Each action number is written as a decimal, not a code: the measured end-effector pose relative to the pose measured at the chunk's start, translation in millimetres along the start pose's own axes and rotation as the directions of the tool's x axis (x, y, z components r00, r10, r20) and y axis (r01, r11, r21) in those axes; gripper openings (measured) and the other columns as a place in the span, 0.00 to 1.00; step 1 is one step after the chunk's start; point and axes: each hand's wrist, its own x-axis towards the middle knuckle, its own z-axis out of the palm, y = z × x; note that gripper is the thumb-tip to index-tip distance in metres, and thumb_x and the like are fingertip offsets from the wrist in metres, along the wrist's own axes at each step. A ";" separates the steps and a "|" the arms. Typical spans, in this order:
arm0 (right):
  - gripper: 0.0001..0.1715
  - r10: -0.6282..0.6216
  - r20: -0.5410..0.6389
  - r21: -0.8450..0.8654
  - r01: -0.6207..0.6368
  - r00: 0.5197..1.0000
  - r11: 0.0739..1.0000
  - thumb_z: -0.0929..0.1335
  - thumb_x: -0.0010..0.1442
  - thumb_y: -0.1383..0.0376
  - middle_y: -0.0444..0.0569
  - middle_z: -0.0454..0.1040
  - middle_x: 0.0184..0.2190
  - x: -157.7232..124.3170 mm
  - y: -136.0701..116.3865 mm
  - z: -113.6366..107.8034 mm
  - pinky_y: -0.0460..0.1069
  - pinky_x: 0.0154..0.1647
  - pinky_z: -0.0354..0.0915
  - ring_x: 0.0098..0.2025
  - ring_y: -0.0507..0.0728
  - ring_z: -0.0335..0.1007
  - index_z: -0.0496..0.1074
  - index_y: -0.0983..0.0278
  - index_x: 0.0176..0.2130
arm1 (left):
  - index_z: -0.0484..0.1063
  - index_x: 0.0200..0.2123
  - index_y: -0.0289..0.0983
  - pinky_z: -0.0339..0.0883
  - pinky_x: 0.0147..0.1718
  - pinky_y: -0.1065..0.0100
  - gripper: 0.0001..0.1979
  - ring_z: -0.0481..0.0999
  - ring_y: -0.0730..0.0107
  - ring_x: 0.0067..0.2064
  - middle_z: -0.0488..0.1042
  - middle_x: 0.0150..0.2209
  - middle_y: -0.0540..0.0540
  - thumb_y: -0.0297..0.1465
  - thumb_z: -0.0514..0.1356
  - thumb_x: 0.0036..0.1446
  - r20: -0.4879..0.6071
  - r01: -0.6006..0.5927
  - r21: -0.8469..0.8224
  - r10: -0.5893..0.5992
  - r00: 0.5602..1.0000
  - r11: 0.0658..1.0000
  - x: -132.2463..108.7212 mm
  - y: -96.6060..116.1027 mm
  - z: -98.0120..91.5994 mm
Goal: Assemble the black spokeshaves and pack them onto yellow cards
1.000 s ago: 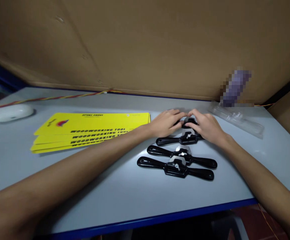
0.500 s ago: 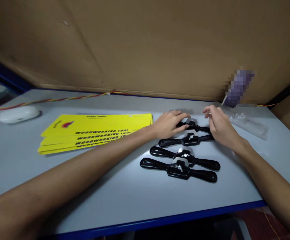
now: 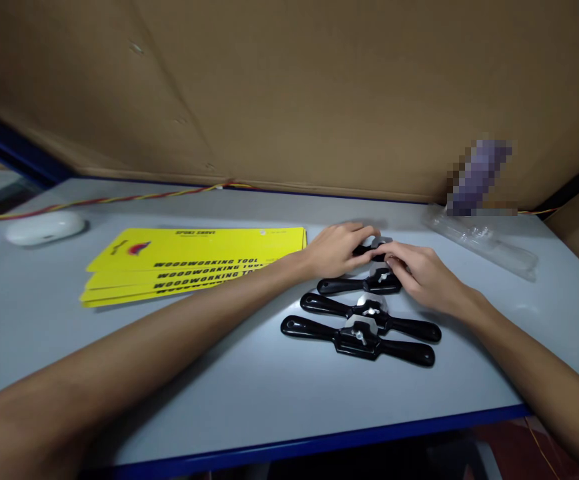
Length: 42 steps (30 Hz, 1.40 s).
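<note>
Black spokeshaves lie in a column on the grey table. The farthest spokeshave (image 3: 364, 251) is mostly covered by my hands, with a bit of its silver blade showing. My left hand (image 3: 336, 248) is closed around its left handle. At its middle, by the blade, my right hand (image 3: 422, 272) has thumb and fingers drawn together; the exact contact is hidden. Just nearer lies a second spokeshave (image 3: 342, 286), its right handle hidden behind my right hand. A third spokeshave (image 3: 326, 305) and the nearest spokeshave (image 3: 309, 328) lie fully visible, each with a silver wing screw on its blade.
Fanned yellow cards (image 3: 209, 247) printed "Woodworking tool" lie left of my left hand. A clear plastic blister (image 3: 504, 253) sits at the right rear, near a blurred purple object (image 3: 479, 177). A white rounded case (image 3: 44, 229) and a twisted cable (image 3: 134, 198) are at the left.
My right hand has moved left, from the right handle to the middle of the farthest spokeshave. My left hand has stayed on its left handle.
</note>
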 end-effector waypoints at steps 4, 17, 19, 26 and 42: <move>0.16 -0.054 -0.098 -0.044 0.050 0.994 0.998 0.60 0.72 0.71 0.49 0.81 0.41 1.7 1.9 -0.5 0.53 0.43 0.68 0.39 0.57 0.74 0.75 0.62 0.48 | 0.71 0.58 0.36 0.69 0.41 0.58 0.26 0.75 0.55 0.43 0.77 0.42 0.39 0.46 0.49 0.69 -0.005 -0.014 -0.002 0.014 1.000 1.000 0.2 -1.6 0.7; 0.07 0.031 -0.345 -0.017 -0.039 0.938 0.999 0.72 0.62 0.70 0.51 0.80 0.48 5.7 20.9 5.3 0.56 0.44 0.76 0.39 0.57 0.78 0.80 0.60 0.40 | 0.70 0.59 0.34 0.67 0.39 0.60 0.26 0.75 0.57 0.41 0.76 0.41 0.39 0.45 0.48 0.70 0.031 -0.027 0.021 0.027 0.999 0.999 2.2 -1.0 0.1; 0.04 0.019 -0.359 -0.038 -0.035 0.933 0.999 0.73 0.63 0.68 0.51 0.80 0.46 5.7 19.8 5.8 0.56 0.46 0.75 0.43 0.59 0.79 0.81 0.60 0.37 | 0.70 0.58 0.33 0.66 0.39 0.60 0.26 0.75 0.57 0.41 0.76 0.41 0.39 0.44 0.48 0.70 0.033 -0.036 0.017 0.035 0.999 0.999 2.5 -0.8 0.1; 0.07 0.026 -0.369 -0.060 -0.052 0.929 0.997 0.72 0.66 0.65 0.48 0.79 0.36 7.2 21.9 2.8 0.53 0.37 0.71 0.32 0.54 0.72 0.84 0.59 0.41 | 0.70 0.59 0.33 0.67 0.41 0.59 0.26 0.76 0.56 0.43 0.77 0.43 0.38 0.44 0.48 0.70 0.025 -0.030 0.017 0.029 0.999 0.999 2.3 -0.1 0.3; 0.14 0.118 -0.252 -0.011 -0.125 0.961 0.992 0.70 0.63 0.72 0.46 0.86 0.40 6.7 23.6 3.7 0.54 0.46 0.75 0.40 0.59 0.83 0.84 0.58 0.41 | 0.70 0.59 0.34 0.68 0.40 0.58 0.25 0.75 0.56 0.42 0.77 0.42 0.38 0.44 0.49 0.70 0.022 -0.036 0.006 0.036 0.999 0.999 1.3 -1.6 0.8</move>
